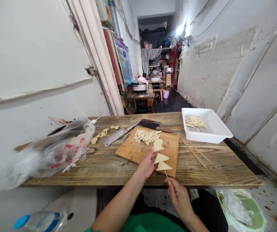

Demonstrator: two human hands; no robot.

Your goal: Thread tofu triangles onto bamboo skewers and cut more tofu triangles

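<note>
In my right hand (177, 193) is the lower end of a thin wooden skewer (166, 174), pinched between thumb and fingers. Pale triangular slices (164, 166), which look like tofu, are threaded on it. My left hand (146, 164) is at their left side, its fingers closed at the edge of an upper pale triangular slice (158, 148); whether the skewer passes through that one is unclear. Beneath is a wooden cutting board (128, 149) with a heap of loose triangles (146, 136) toward its far side.
A cleaver (116, 136) and a dark-bladed knife (149, 123) lie behind the board. Bare skewers (193, 151) lie to the right, near a white tray (207, 137) of filled skewers. At left are a plastic bag (73, 145) and pale pieces (102, 133). A person (155, 73) sits far back.
</note>
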